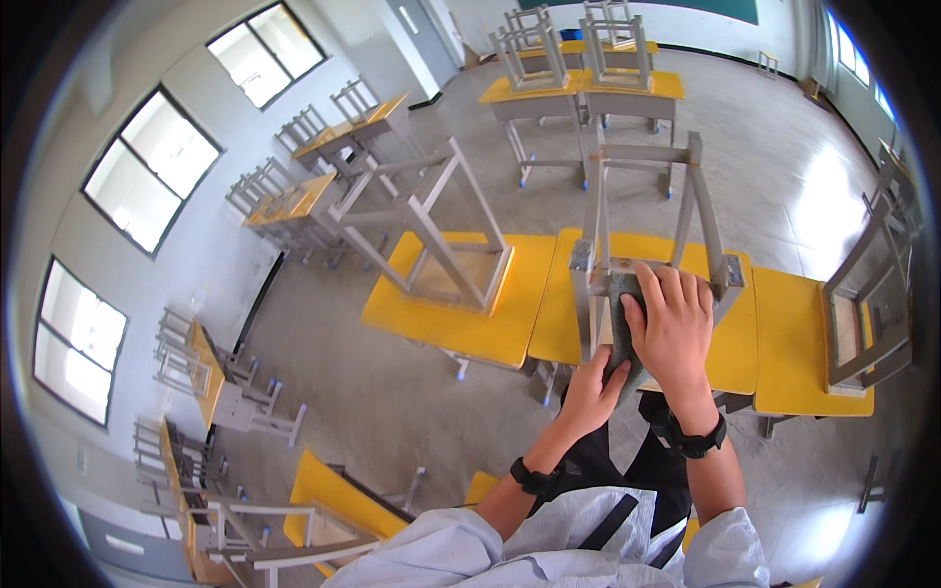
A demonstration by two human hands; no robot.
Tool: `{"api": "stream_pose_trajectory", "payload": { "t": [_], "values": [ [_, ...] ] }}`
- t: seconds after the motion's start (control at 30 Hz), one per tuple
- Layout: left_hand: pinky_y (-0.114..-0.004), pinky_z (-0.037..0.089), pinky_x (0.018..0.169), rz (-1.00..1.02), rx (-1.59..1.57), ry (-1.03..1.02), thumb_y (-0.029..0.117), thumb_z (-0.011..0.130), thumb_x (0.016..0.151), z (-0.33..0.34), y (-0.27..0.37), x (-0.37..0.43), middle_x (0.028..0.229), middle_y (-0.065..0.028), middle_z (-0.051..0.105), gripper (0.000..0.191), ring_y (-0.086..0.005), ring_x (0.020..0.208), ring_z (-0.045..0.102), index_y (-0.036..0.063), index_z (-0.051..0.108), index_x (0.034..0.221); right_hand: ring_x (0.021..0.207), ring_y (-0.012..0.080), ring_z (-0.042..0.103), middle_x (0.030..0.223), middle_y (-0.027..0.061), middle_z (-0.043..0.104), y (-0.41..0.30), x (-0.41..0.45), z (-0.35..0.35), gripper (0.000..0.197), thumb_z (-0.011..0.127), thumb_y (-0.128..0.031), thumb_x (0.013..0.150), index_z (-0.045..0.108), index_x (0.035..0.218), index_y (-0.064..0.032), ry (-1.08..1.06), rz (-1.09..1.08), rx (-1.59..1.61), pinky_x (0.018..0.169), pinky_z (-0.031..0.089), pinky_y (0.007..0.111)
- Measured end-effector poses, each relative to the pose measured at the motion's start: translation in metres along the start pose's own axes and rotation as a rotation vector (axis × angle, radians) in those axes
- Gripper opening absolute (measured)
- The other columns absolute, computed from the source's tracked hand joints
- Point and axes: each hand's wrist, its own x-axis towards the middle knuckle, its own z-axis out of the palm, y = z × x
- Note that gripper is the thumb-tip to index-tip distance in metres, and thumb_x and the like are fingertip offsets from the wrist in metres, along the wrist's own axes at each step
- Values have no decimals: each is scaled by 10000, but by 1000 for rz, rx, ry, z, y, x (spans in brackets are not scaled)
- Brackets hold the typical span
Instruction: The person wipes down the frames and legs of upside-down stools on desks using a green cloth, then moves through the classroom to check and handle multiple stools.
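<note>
An upturned grey stool point(681, 153) rests with its legs up on a yellow-topped desk point(557, 323) before me. My right hand point(670, 323) presses a grey-green cloth point(623, 316) against the near rail between two of the stool's legs, its fingers over the rail. Below and to the left, my left hand point(594, 393) grips the hanging lower part of the same cloth between thumb and fingers. Black bands circle both wrists. The right hand hides part of the rail and the stool's seat.
Another upturned stool point(459, 275) stands on the desk to the left, and one point(845, 331) on the desk at the right. More desks with stools point(533, 88) stand ahead and along the left wall. Behind at lower left is a tilted-looking desk point(345, 500) with a stool.
</note>
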Motion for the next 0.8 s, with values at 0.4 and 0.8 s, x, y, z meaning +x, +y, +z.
{"api": "stream_pose_trajectory", "payload": {
  "t": [0.4,0.8],
  "values": [
    [-378,522,665,281,213,133,63,689,805,22,45,13,1224,-233,545,575,-353,815,622,9,408,1305,1078,312,533,1094,121,582,20,-12,-16,383,642,-244,844,588,1175,-59,1,15,64,967,388,441],
    [-369,574,684,405,749,-16,80,645,801,9,74,42,1507,-173,381,664,-327,957,682,12,405,1416,1052,362,581,1211,143,612,24,-33,-43,358,580,40,782,640,1133,3,179,23,370,871,496,415]
  ]
}}
